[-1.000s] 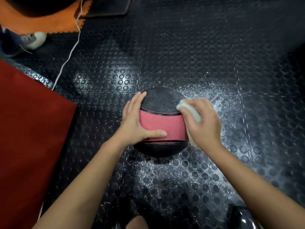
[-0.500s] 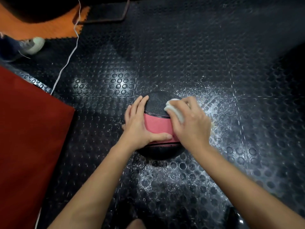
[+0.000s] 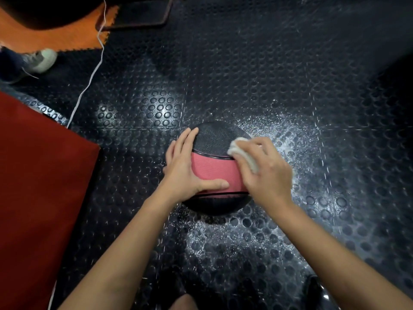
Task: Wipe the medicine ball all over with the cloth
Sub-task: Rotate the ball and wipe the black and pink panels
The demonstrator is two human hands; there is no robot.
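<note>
Flanking medicine ball [image 3: 214,168]: red mat [image 3: 40,186], seemingly shoe [image 3: 41,60].

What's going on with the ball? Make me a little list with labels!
ball: black and pink medicine ball sitting on the floor
left hand: left hand holds the ball's side, fingers flat, thumb on the pink band
right hand: right hand grips the cloth
cloth: white cloth pressed on the ball's upper right
floor: dark studded floor, white speckles near the ball
</note>
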